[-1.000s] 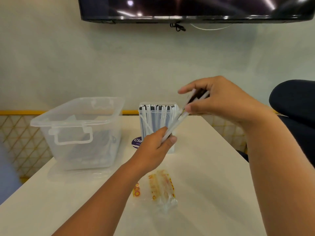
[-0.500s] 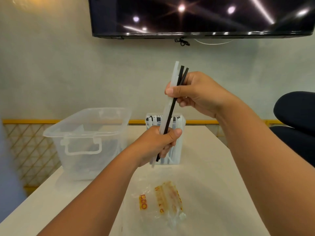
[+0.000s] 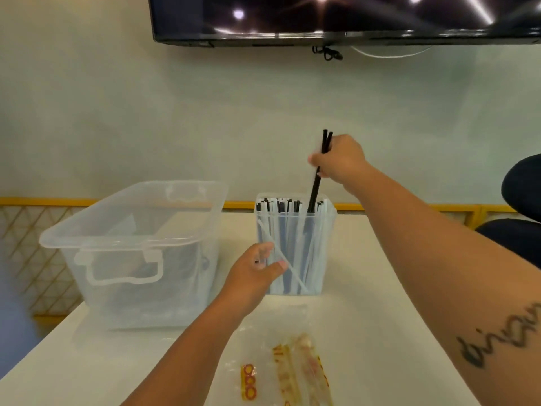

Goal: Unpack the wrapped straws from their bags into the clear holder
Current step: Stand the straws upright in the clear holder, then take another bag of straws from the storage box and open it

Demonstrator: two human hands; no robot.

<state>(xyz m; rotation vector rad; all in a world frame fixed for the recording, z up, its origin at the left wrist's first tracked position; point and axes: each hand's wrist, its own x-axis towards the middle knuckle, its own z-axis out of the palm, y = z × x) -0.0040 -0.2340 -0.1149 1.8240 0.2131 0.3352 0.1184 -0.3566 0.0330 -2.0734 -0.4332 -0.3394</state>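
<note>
pinching black straws [image 3: 317, 177] in clear holder [image 3: 317, 259], right hand [image 3: 339, 162]; left hand [image 3: 254, 268] unclear; bag [image 3: 304, 373] print illegible.

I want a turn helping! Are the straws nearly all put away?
Looks close. Done: the clear holder is packed with wrapped straws. In hand: the right hand grips two black straws, their lower ends dipping into the holder; the left hand hovers in front of it. Left: a crumpled bag lies on the table; whether the plastic tub hides more, I cannot tell.
</note>
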